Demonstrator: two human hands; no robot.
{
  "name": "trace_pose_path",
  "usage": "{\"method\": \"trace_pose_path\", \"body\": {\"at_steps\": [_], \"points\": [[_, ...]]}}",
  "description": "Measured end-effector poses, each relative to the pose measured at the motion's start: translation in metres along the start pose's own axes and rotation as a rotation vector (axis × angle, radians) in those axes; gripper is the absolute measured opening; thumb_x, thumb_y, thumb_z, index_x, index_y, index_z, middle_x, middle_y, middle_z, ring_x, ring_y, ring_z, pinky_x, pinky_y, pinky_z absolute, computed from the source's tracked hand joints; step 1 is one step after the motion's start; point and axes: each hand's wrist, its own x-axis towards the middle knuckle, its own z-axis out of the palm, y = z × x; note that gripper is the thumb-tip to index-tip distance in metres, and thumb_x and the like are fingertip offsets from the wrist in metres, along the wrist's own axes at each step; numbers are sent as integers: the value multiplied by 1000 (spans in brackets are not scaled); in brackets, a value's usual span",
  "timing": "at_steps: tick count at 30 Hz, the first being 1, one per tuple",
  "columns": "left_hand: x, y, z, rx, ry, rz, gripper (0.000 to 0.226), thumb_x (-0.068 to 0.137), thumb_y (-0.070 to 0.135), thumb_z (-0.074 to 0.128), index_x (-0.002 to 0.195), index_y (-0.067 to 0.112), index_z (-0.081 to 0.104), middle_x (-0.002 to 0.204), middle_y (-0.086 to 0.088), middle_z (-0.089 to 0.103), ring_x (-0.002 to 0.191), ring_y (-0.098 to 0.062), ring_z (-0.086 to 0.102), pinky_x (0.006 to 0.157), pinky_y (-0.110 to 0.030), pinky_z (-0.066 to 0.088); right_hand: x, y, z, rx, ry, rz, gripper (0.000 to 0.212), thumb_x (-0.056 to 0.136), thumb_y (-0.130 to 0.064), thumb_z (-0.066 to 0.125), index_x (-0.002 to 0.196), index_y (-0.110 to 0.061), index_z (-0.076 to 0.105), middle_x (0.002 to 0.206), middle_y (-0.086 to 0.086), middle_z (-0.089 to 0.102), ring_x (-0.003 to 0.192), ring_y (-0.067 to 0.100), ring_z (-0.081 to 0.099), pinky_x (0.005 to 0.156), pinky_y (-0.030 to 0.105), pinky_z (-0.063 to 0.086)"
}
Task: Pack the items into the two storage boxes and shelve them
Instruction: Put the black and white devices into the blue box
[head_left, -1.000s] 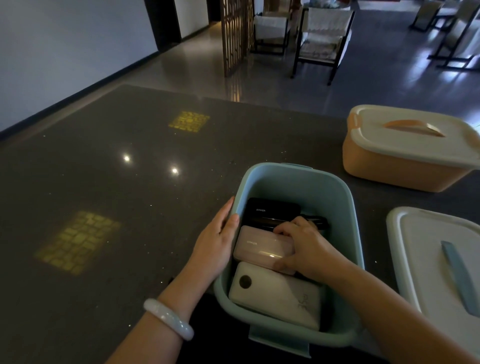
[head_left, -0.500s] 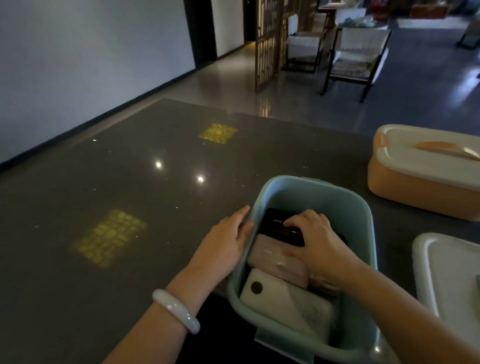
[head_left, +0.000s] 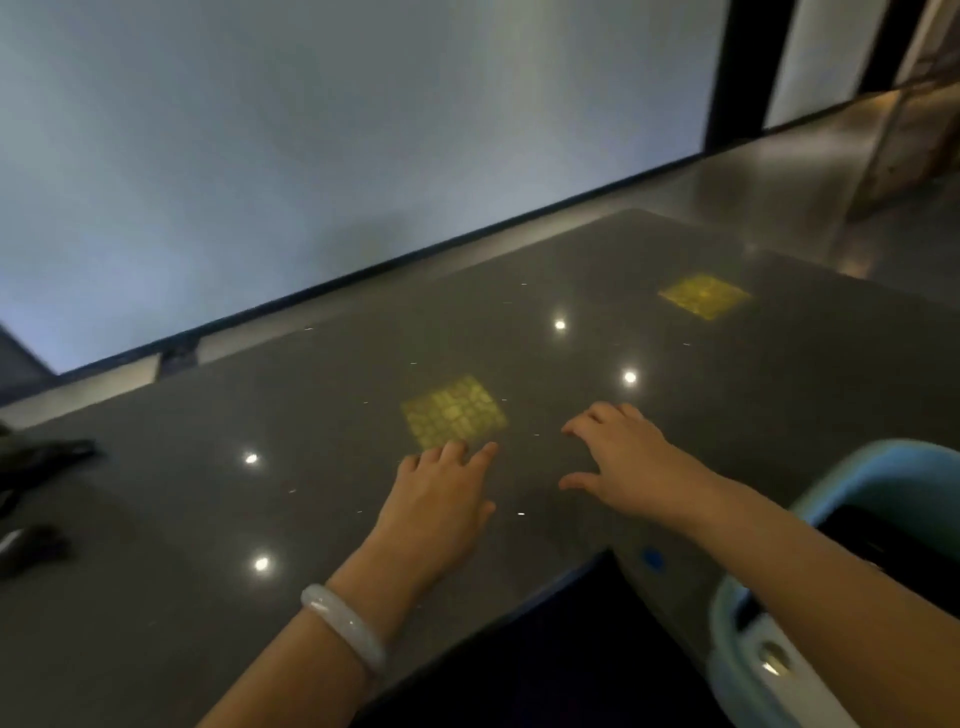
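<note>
Left hand (head_left: 441, 499): fingers spread, empty, palm down over the dark table (head_left: 208, 519)
Right hand (head_left: 623, 462): fingers spread, holding nothing
Blue box (head_left: 862, 467): at right edge, beside the right forearm, clear of both hands
Box contents: dark item, unclear

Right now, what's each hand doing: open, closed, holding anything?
Left hand: open, empty, over the table.
Right hand: open, empty, fingers spread.

Pale grey wall (head_left: 291, 135), black baseboard (head_left: 467, 236), glossy grey floor (head_left: 810, 176), dark speckled countertop (head_left: 208, 519) with light reflections
</note>
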Motion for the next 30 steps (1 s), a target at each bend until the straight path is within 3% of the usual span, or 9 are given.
{"method": "trace_pose_path", "body": {"at_steps": [7, 20, 27, 30], "points": [[-59, -115, 16, -6, -19, -264, 70, 93, 44, 50, 153, 30, 18, 147, -4, 34, 133, -26, 36, 110, -40, 29, 78, -118, 33, -78, -140, -220, 68, 82, -56, 62, 136, -22, 42, 135, 2, 42, 125, 25, 37, 106, 38, 34], [-162, -335, 40, -86, -41, -657, 73, 91, 33, 59, 152, 29, 19, 150, -6, 29, 136, -26, 33, 111, -44, 28, 197, -358, 110, -79, -248, -510, 67, 84, -54, 61, 140, -24, 38, 136, 0, 41, 126, 21, 38, 102, 34, 36], [-179, -405, 59, -187, -26, -881, 62, 93, 35, 53, 149, 28, 28, 147, -3, 32, 130, -26, 37, 106, -40, 34, 243, -430, 160, -30, -341, -590, 68, 84, -55, 60, 140, -22, 40, 137, 1, 42, 127, 21, 37, 105, 34, 35], [-170, -429, 64, -243, 33, -1018, 68, 92, 48, 54, 149, 24, 26, 147, -5, 33, 131, -26, 38, 106, -41, 35, 267, -450, 179, 3, -348, -598, 67, 85, -54, 60, 139, -20, 40, 138, 2, 42, 127, 23, 37, 105, 34, 35]]}}
